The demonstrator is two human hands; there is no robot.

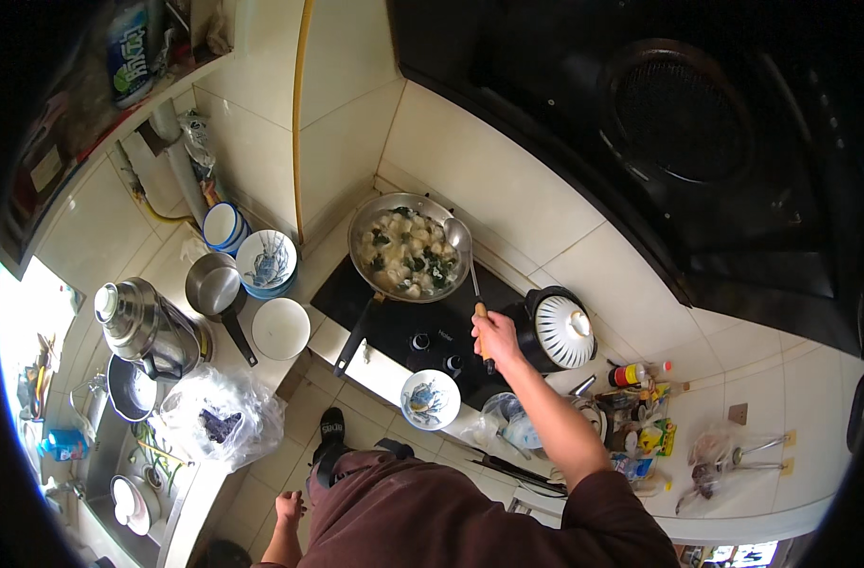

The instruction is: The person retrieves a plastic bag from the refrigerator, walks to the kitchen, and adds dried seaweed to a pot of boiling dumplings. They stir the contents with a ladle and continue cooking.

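Left hand: down by the person's left side (290, 506), fingers half curled; nothing seen in it, cannot tell how far closed.
Right hand: reaching forward (496, 338), fingers wrapped round the ladle handle.
Ladle: steel bowl and shaft, light wood and black grip (458, 235); runs forward and slightly left from right hand, bowl overlapping the pan's right rim. Contact with rim or food: can't tell.
Bowl: round white ceramic, blue crab-like motif inside (430, 399); nearer the body than right hand, to its left, on counter edge.
Pot: dark body, domed white lid with radiating dark stripes, white knob (561, 328); just right of right hand.
Pan: wide round silver metal (405, 201); ahead-left of right hand, well ahead of left hand. Long black handle points back toward the body.
Pan contents: pale rounded lumps, dark green leaves (408, 256), cloudy liquid; pan well filled.
Cooktop: black, glossy, two round knobs (403, 327); under pan, left of right hand. Small pale lettering near knobs.
Condiments: dark bottle, red-and-yellow label (626, 375); farther right of right hand.
Shelf bottle: blue-green label, large white lettering (131, 59); far ahead-left of both hands.
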